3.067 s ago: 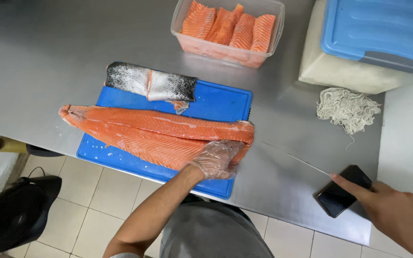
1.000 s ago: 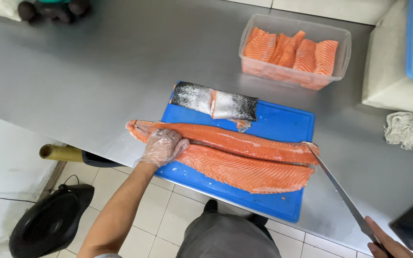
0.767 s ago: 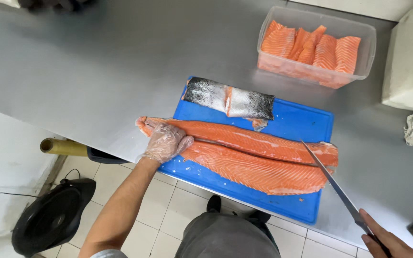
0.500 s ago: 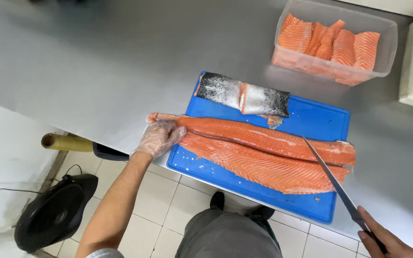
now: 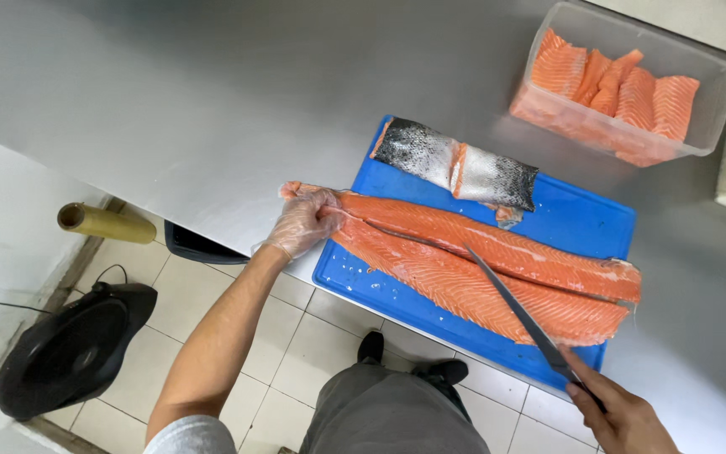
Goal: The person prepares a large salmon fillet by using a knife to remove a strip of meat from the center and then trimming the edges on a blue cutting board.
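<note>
Left hand (image 5: 304,220) now grips fillet (image 5: 481,265) tail; knife (image 5: 514,311) lowered onto flesh.

Single head cam, looks steeply down from above at steel table (image 5: 170,101) edge & floor, mid-range.
</note>
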